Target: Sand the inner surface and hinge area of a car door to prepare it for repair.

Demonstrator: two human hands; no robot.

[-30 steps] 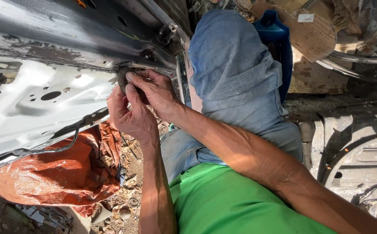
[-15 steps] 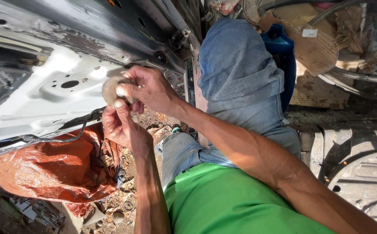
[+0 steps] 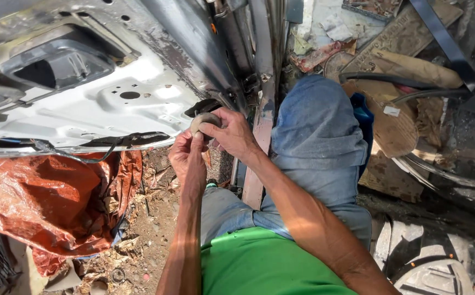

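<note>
Though the one stripped car door (image 3: pixel 111 104) looks heavy and rigid, the one orange plastic sheet (image 3: pixel 46 202) under it looks limp (and light). Both hands, left hand (image 3: pixel 185 155) and right hand (image 3: pixel 232 134), are closed on the one small beige plug (image 3: pixel 203 119) by the door's edge; it seems light and slightly soft, best pinched at its rim.

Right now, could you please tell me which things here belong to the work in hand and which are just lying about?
In hand:
left hand
right hand
small round pale part, held by both hands
stripped metal door panel

Lying about:
orange plastic sheet
cardboard scraps
black hose
blue container
</note>
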